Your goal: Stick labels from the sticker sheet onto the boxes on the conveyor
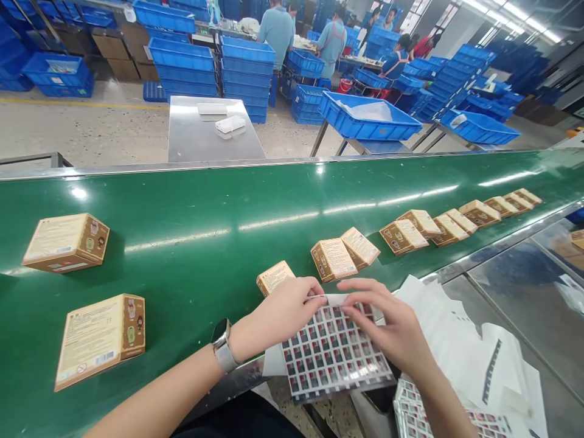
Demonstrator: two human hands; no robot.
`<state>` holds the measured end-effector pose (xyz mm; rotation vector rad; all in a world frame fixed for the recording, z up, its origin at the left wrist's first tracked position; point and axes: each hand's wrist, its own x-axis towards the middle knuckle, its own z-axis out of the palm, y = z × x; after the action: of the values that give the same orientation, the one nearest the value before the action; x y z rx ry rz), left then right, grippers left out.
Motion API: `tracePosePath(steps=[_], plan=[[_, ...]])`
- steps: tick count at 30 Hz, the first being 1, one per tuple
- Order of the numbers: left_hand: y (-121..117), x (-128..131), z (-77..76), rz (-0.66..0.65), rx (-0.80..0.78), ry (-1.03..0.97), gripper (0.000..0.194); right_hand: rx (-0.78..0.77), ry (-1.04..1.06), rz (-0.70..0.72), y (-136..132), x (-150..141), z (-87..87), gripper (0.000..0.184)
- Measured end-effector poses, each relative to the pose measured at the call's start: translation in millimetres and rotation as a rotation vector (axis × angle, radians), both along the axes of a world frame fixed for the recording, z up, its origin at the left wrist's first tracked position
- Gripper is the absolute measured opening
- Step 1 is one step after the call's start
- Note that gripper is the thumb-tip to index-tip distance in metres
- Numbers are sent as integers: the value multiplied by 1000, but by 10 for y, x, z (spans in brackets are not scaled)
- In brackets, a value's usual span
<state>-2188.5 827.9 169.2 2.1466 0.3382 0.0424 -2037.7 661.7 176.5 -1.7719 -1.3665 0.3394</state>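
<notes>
L hand (294,307) & R hand (392,322) close tog. at far edge of grid tray (335,353), clamping unclear; prob. light, semi-stiff, best held by opp. rims.

Your conveyor belt (205,213) is green, the boxes (89,340) on it cream and brown with small printed figures. You have a white-gridded sheet (335,353) patterned in red and dark grey; the stacked bins (182,58) are blue, the papers (456,340) white.
</notes>
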Motion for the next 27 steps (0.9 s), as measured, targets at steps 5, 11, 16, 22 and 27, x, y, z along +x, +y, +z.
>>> tracePosePath(steps=[5, 11, 16, 22, 27], plan=[[-37, 412, -198, -154, 252, -80, 16, 150, 677, -600, 231, 673, -508, 37], [-137, 986, -522, -397, 525, -93, 17, 249, 730, -800, 498, 1123, -1042, 44], [-153, 1193, -541, -429, 590, -44, 19, 282, 719, -839, 587, 1265, -1201, 43], [-224, 1325, -523, -447, 625, -19, 25, 186, 630, -844, 573, 1435, -1256, 22], [-225, 1480, -501, -460, 614, -30, 22, 54, 432, -905, 560, 1459, -1188, 13]])
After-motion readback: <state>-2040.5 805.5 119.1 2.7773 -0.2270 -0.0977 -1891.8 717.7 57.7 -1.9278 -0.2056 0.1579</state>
